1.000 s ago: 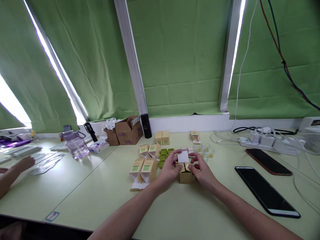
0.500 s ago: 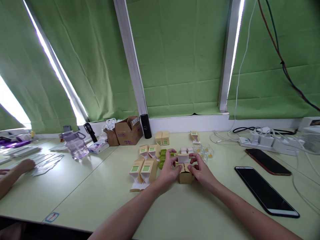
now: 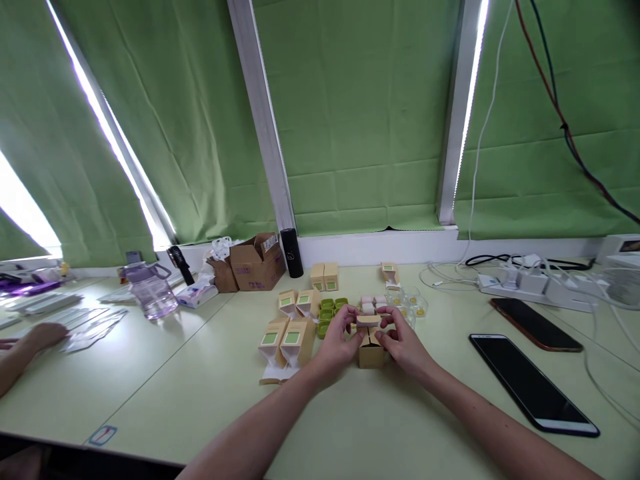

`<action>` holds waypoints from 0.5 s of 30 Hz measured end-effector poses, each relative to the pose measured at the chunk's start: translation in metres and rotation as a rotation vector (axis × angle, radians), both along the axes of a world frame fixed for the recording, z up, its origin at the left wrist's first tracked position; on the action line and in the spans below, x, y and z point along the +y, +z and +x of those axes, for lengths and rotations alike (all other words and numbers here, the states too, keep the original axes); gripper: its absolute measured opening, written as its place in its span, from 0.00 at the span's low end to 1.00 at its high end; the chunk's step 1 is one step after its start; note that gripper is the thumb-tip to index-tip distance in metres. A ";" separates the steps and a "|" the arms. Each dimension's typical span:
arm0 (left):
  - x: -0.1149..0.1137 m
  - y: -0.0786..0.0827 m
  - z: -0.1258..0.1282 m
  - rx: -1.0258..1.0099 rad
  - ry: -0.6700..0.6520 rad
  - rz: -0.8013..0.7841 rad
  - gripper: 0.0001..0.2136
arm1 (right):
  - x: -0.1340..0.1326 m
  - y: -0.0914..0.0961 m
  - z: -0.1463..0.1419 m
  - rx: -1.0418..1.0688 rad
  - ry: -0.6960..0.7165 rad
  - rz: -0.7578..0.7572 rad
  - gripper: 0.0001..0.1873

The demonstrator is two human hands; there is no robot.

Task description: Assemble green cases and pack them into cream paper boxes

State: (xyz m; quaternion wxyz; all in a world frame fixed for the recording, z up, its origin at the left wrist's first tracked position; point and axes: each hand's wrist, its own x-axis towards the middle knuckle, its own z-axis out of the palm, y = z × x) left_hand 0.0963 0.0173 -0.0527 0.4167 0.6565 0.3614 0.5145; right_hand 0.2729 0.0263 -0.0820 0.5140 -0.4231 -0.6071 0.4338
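A small tan cardboard box (image 3: pixel 371 359) stands on the table between my hands, its top flap (image 3: pixel 368 321) raised and bent forward. My left hand (image 3: pixel 341 340) grips the box's left side, thumb and fingers on the flaps. On the opposite side, my right hand (image 3: pixel 400 339) is closed on the flaps too. Left of my hands are open tan boxes with green labels (image 3: pixel 299 339) and smaller ones (image 3: pixel 298 303) behind them. Green square pieces (image 3: pixel 326 312) sit partly behind my left hand. Beyond the box are pale pink pieces (image 3: pixel 369 304) and clear round cups with yellow centres (image 3: pixel 413 307).
Two phones (image 3: pixel 533 383) lie at the right, near a power strip (image 3: pixel 535 285) with cables. At the back stand a brown carton (image 3: pixel 257 263), a black cylinder (image 3: pixel 292 253) and more tan boxes (image 3: pixel 325 276). Leftward are a purple jug (image 3: pixel 150 291) and another person's hand (image 3: pixel 50 335).
The raised flap has tipped down toward me, showing its tan edge rather than its white inner face. Both hands stay on the box in nearly the same place.
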 end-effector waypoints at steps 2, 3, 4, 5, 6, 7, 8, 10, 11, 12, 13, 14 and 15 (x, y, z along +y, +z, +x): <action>-0.001 0.002 0.000 0.002 -0.013 0.006 0.10 | 0.000 0.000 0.000 -0.006 -0.004 0.010 0.26; -0.001 0.002 0.000 0.003 -0.019 0.005 0.09 | 0.000 0.000 0.000 -0.009 -0.004 0.014 0.26; -0.002 0.002 0.000 0.004 -0.026 0.006 0.09 | 0.000 0.000 0.001 -0.014 -0.006 0.018 0.26; -0.002 0.002 0.000 0.007 -0.031 0.008 0.09 | 0.000 0.000 0.001 -0.019 -0.006 0.021 0.26; -0.002 0.001 0.000 0.010 -0.035 0.009 0.09 | -0.001 0.001 0.001 -0.024 -0.006 0.025 0.26; -0.002 0.001 -0.001 0.013 -0.037 0.008 0.09 | -0.001 0.001 0.002 -0.027 -0.008 0.032 0.26; -0.002 0.000 -0.001 0.013 -0.039 0.003 0.08 | -0.002 0.003 0.002 -0.028 -0.011 0.043 0.25; -0.002 -0.001 -0.002 0.009 -0.048 -0.021 0.08 | -0.005 0.006 0.003 -0.026 -0.029 0.079 0.22; -0.002 -0.002 -0.002 0.003 -0.051 -0.032 0.08 | -0.007 0.009 0.004 -0.025 -0.043 0.106 0.20; -0.002 -0.003 -0.003 -0.003 -0.052 -0.040 0.08 | -0.009 0.011 0.005 -0.026 -0.056 0.136 0.18; -0.002 -0.003 -0.003 -0.006 -0.052 -0.045 0.07 | -0.012 0.014 0.006 -0.028 -0.064 0.174 0.16; -0.001 -0.004 -0.003 -0.005 -0.050 -0.047 0.07 | -0.014 0.016 0.007 -0.036 -0.065 0.220 0.15; -0.001 -0.004 -0.003 -0.002 -0.047 -0.048 0.07 | -0.016 0.018 0.008 -0.051 -0.057 0.266 0.13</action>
